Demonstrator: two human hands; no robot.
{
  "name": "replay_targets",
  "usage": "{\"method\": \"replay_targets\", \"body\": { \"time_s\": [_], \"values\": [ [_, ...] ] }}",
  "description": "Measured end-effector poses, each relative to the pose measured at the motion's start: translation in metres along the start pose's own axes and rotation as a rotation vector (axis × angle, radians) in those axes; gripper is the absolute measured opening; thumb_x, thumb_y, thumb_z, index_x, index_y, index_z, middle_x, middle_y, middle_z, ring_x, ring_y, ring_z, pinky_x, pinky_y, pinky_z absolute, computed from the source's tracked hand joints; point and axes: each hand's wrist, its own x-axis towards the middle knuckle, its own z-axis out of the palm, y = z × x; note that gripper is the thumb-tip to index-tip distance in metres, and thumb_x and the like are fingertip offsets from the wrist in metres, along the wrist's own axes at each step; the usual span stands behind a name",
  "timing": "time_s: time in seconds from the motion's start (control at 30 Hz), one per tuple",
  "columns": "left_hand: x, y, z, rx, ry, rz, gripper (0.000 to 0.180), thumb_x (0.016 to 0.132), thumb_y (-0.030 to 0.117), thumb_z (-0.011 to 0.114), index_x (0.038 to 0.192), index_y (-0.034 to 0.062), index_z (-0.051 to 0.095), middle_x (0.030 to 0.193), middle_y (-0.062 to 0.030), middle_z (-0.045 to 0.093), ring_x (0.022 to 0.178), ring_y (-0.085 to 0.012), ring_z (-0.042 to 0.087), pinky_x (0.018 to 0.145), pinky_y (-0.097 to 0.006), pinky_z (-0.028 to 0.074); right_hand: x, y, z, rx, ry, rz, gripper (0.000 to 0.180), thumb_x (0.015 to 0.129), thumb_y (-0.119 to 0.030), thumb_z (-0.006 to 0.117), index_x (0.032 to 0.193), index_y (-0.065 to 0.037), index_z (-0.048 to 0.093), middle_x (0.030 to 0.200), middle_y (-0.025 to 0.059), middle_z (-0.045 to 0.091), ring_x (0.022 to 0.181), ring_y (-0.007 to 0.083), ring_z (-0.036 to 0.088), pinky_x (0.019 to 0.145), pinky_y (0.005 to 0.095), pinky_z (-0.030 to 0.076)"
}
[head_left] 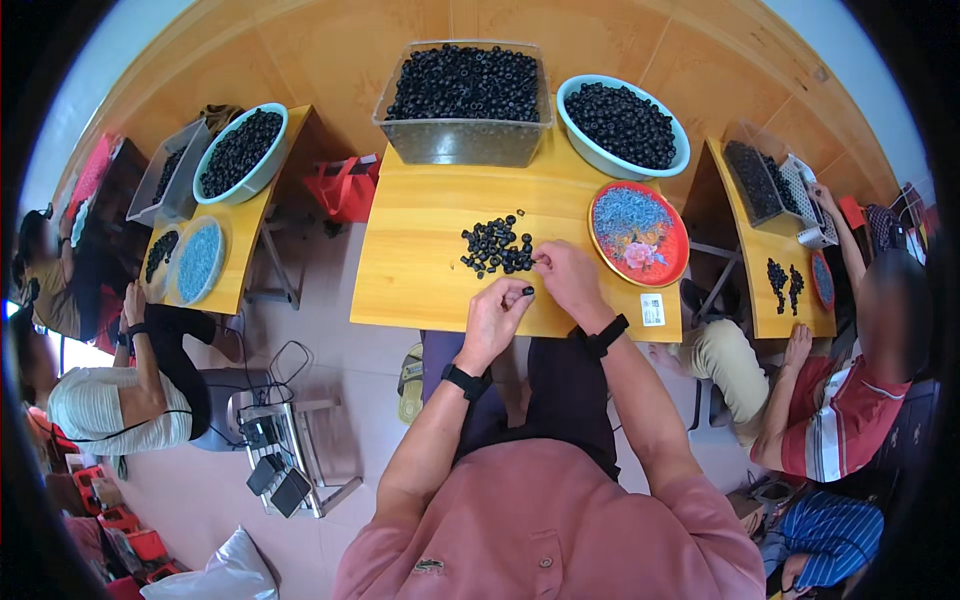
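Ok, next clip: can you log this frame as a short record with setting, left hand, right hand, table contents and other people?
setting: yellow table, seen from above
left hand: pinches a small black ring
right hand: fingertips at the pile of black rings
table contents: clear tub and pale bowl of black rings, red plate of blue pieces
other people: seated at tables on both sides
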Motion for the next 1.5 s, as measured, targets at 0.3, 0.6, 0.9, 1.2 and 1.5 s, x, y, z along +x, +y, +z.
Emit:
{"method": "replay_targets", "body": {
  "time_s": [0.3, 0.6, 0.9, 1.2, 1.5],
  "values": [
    [0.001, -0.002, 0.001, 0.095, -0.024, -0.018, 0.015, 0.09, 0.006, 0.073, 0.103, -0.0018, 0.069, 0.074, -0.0027, 0.066, 0.068, -0.0068, 0.058, 0.067, -0.025, 0.051, -0.004, 0.003, 0.0, -0.126, -0.017, -0.057, 0.014, 0.08, -0.01, 0.071, 0.094, -0.006, 0.07, 0.088, 0.0114, 0.069, 0.083, 0.0315, 0.068, 0.071, 0.0418, 0.053],
    [0.001, -0.006, 0.002, 0.004, -0.03, -0.051, 0.015, 0.091, 0.004, 0.073, 0.105, -0.0016, 0.068, 0.076, 0.0002, 0.065, 0.071, -0.0052, 0.056, 0.067, -0.023, 0.05, -0.017, 0.004, -0.01, 0.411, -0.063, 0.111, 0.014, 0.085, -0.006, 0.068, 0.097, 0.0, 0.069, 0.085, 0.0154, 0.074, 0.079, 0.023, 0.074, 0.072, 0.0332, 0.058],
    [0.003, -0.011, 0.002, -0.078, -0.016, -0.058, 0.017, 0.092, 0.003, 0.071, 0.108, -0.0008, 0.069, 0.081, -0.0045, 0.071, 0.071, -0.0063, 0.061, 0.067, -0.024, 0.051, -0.031, -0.008, -0.014, 0.485, -0.067, 0.087, 0.015, 0.089, -0.003, 0.067, 0.102, 0.003, 0.071, 0.093, 0.0123, 0.076, 0.084, 0.015, 0.073, 0.076, 0.0284, 0.057],
    [0.005, -0.006, 0.001, -0.033, -0.034, -0.076, 0.021, 0.091, 0.003, 0.071, 0.112, -0.0018, 0.068, 0.087, -0.0061, 0.073, 0.077, -0.0081, 0.066, 0.071, -0.025, 0.054, -0.039, -0.013, -0.023, 0.259, 0.03, -0.121, 0.013, 0.087, -0.007, 0.067, 0.098, -0.003, 0.07, 0.09, 0.0135, 0.072, 0.085, 0.0317, 0.07, 0.075, 0.0393, 0.055],
    [0.005, -0.008, 0.0, -0.03, -0.043, -0.081, 0.02, 0.091, 0.004, 0.073, 0.109, -0.0015, 0.067, 0.089, -0.0069, 0.074, 0.08, -0.0089, 0.068, 0.073, -0.025, 0.055, -0.041, -0.013, -0.023, 0.098, 0.061, -0.285, 0.013, 0.085, -0.008, 0.068, 0.097, -0.007, 0.07, 0.09, 0.0114, 0.071, 0.082, 0.0339, 0.066, 0.075, 0.0422, 0.053]
  ]
}}
